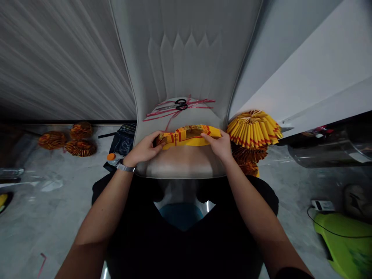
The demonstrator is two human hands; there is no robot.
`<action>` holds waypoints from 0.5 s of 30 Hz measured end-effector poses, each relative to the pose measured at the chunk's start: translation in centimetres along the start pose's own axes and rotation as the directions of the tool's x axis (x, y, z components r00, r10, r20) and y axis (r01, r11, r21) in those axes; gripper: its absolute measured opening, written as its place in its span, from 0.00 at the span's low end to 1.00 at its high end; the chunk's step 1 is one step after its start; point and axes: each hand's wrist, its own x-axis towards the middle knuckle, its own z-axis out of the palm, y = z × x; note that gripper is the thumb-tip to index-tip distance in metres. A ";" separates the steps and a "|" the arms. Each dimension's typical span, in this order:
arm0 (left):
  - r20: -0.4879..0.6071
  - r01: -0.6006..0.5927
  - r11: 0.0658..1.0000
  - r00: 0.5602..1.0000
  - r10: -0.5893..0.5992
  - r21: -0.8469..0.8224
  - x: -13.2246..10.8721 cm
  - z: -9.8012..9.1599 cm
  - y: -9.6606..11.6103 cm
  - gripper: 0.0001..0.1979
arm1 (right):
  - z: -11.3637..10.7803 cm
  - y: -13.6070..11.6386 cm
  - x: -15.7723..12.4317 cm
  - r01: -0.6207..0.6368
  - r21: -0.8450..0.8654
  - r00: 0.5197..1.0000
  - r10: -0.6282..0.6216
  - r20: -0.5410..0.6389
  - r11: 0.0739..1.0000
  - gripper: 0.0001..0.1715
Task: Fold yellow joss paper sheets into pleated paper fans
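Note:
My left hand (142,149) and my right hand (217,145) both pinch a folded strip of yellow paper with red markings (188,136), holding it by its two ends over my lap. A pleated yellow-and-red paper fan (254,129) rests just beyond my right hand. Black-handled scissors (174,105) and loose red ties (186,105) lie farther ahead on the pale seat (186,116), out of reach of my fingertips.
Darker pleated paper rounds (250,153) are stacked beneath the fan. Several more (80,147) lie on the marbled floor at left. A dark bag (122,139) and orange-capped bottle (111,157) sit left of the seat, and a green object (345,244) lies at lower right.

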 end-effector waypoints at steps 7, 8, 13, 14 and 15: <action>-0.050 0.058 0.990 0.997 -0.052 0.125 0.4 0.0 -1.2 0.29 | -0.7 -0.2 0.1 -0.014 0.055 0.999 0.012 0.041 0.998 0.22; -0.059 0.069 0.987 0.996 -0.061 0.146 0.5 -0.2 -1.0 0.29 | -0.7 -0.3 0.0 -0.019 0.063 0.999 0.017 0.035 0.998 0.22; -0.025 0.075 0.996 0.997 -0.074 0.047 0.5 -0.7 -0.2 0.31 | -0.3 -0.6 0.0 0.006 0.030 1.000 -0.005 -0.017 1.000 0.25; -0.015 0.089 0.995 0.996 -0.088 0.033 0.5 -0.8 -0.2 0.31 | -0.1 -0.6 0.0 0.013 0.033 0.999 -0.012 -0.029 0.999 0.26; -0.016 0.110 0.993 0.994 -0.109 0.031 0.4 -0.9 -0.3 0.31 | 0.0 -0.5 0.1 0.018 0.043 0.999 -0.016 -0.036 0.999 0.27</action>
